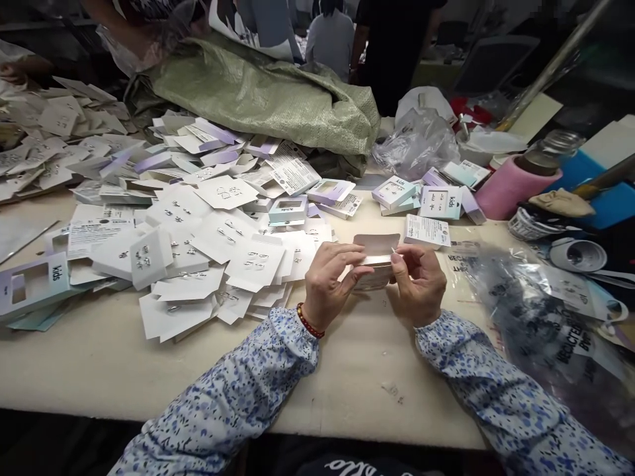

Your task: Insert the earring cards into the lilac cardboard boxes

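Between my hands, above the table, is a small cardboard box (pixel 376 277) with its top flap raised toward the far side. My left hand (pixel 331 276) is closed on the box's left end, thumb along the near edge. My right hand (pixel 417 281) pinches its right end near the open top. The inside of the box is mostly hidden. Left of my hands lies a loose heap of white cards (pixel 255 261) carrying small metallic jewellery pieces. Beyond the box, several packed "kids" boxes (pixel 440 201) sit on the table.
A pile of unfilled-looking boxes (pixel 163 158) lies behind the cards, beside a green woven sack (pixel 268 89). At right are a pink roll (pixel 516 187) and clear plastic bags (pixel 555 324). Other people (pixel 331 39) are in the background. The table's front edge (pixel 124 413) runs below my forearms.
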The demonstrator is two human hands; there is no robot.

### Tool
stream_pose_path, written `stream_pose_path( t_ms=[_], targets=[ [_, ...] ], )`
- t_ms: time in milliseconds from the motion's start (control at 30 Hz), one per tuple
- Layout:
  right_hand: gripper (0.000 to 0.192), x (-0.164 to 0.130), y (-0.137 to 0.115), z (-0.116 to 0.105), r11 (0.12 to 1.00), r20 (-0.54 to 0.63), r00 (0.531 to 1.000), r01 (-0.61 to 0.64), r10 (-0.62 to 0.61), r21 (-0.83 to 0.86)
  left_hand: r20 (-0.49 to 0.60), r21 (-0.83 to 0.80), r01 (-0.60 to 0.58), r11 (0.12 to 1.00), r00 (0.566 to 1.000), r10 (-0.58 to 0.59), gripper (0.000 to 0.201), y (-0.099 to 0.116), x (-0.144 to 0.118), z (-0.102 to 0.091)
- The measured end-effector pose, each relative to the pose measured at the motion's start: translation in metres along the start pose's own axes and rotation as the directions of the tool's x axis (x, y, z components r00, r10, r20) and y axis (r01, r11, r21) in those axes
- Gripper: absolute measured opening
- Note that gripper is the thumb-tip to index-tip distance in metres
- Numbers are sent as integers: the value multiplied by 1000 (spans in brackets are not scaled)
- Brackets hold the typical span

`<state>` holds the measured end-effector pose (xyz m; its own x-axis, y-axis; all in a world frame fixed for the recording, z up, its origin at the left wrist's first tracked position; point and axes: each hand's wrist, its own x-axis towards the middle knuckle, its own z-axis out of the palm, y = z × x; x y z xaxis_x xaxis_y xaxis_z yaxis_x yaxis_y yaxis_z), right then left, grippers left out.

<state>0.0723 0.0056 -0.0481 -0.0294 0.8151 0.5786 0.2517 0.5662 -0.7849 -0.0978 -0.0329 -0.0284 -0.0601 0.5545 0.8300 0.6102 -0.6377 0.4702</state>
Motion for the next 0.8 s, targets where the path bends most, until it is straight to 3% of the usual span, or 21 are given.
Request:
stream_pose_path(
  t_ms=[133, 200, 267, 367, 533, 667, 800],
  targets=[
    [16, 5, 0, -4, 998, 117, 992, -51, 48, 26, -32, -13, 114, 993, 993, -114, 32, -5, -3, 2],
    [16, 7, -2, -6, 1000, 138, 990, -25, 24, 7, -63, -97, 201, 975, 976, -207, 33, -8, -4, 3],
    [18, 8, -2, -9, 999, 152, 988, 28, -24, -25, -28, -151, 234, 960, 970, -241, 25, -10, -4, 3],
    [22, 8, 0, -12, 999, 200, 980, 22, -17, -24, 63, -145, 221, 964, 975, -214, 11, -11, -3, 1],
    [18, 6, 1, -13, 991, 209, 975, -95, 75, 89, 92, -141, 212, 967, 975, -201, 10, -7, -2, -1],
    [34, 8, -10, -14, 956, 162, 971, -206, 174, 209, 87, -124, 67, 990, 995, -57, 14, 2, -4, -4],
    [44, 17, -21, -19, 921, 275, 924, -328, 266, 211, 103, -89, -52, 995, 993, 61, 17, 12, -5, -6]
  ],
)
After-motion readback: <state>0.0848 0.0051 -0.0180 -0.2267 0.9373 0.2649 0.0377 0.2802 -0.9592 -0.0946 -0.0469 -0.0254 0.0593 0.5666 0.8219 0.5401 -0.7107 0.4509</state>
